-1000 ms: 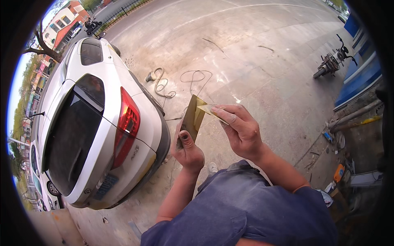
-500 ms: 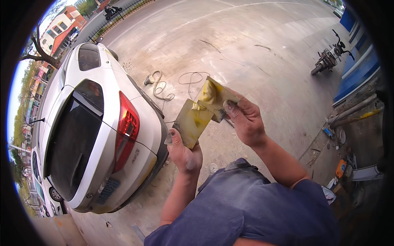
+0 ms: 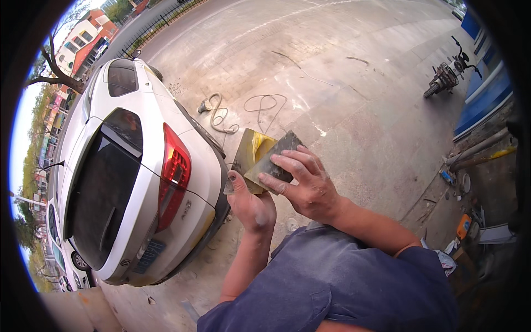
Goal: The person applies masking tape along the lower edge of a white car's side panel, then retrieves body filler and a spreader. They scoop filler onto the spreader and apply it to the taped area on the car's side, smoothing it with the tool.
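Observation:
My left hand (image 3: 253, 209) is closed around the lower edge of a flat, square putty plate (image 3: 244, 156), its thumb on top. Yellow putty (image 3: 262, 145) is smeared across that plate. With fingers spread over its back, my right hand (image 3: 311, 187) grips a dark grey putty spreader (image 3: 286, 147). The spreader lies tilted over the right side of the plate, hiding part of the putty. Both tools are held up in front of my body, just right of the white car (image 3: 191, 207).
The car's red tail light (image 3: 175, 170) is close to my left hand. A hose (image 3: 220, 118) and a thin cable (image 3: 265, 102) lie on the concrete ahead. A motorcycle (image 3: 445, 77) stands far right, and pipes (image 3: 478, 152) and clutter line the right edge.
My right hand has turned over and come down and left, so the spreader now shows its dark back and overlaps the plate. My left hand has barely moved.

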Available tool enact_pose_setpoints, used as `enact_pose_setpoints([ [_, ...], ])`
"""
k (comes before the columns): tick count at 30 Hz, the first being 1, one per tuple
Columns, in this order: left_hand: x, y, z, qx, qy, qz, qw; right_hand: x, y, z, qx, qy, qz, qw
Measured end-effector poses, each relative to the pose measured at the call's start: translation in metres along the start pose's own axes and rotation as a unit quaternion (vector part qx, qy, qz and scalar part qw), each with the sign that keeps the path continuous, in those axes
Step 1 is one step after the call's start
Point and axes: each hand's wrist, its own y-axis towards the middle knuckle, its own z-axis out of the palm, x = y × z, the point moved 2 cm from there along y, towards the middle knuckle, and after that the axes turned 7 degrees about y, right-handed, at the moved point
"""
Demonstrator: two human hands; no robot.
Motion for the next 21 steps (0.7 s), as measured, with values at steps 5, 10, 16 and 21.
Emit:
enact_pose_setpoints([
  [5,-0.007,0.007,-0.014,-0.082,0.127,0.046,0.987,-0.008,-0.003,-0.011,-0.03,0.176,0.092,0.98],
  [10,0.007,-0.009,-0.006,0.027,0.323,0.235,0.916,-0.023,0.008,-0.02,-0.118,0.249,0.133,0.952],
  [16,0.011,-0.006,-0.015,0.02,0.286,0.155,0.945,-0.008,-0.014,-0.006,0.002,0.21,0.051,0.976],
  [21,0.005,0.0,-0.016,-0.069,0.19,0.077,0.976,-0.041,-0.011,-0.028,-0.084,0.328,0.179,0.924],
])
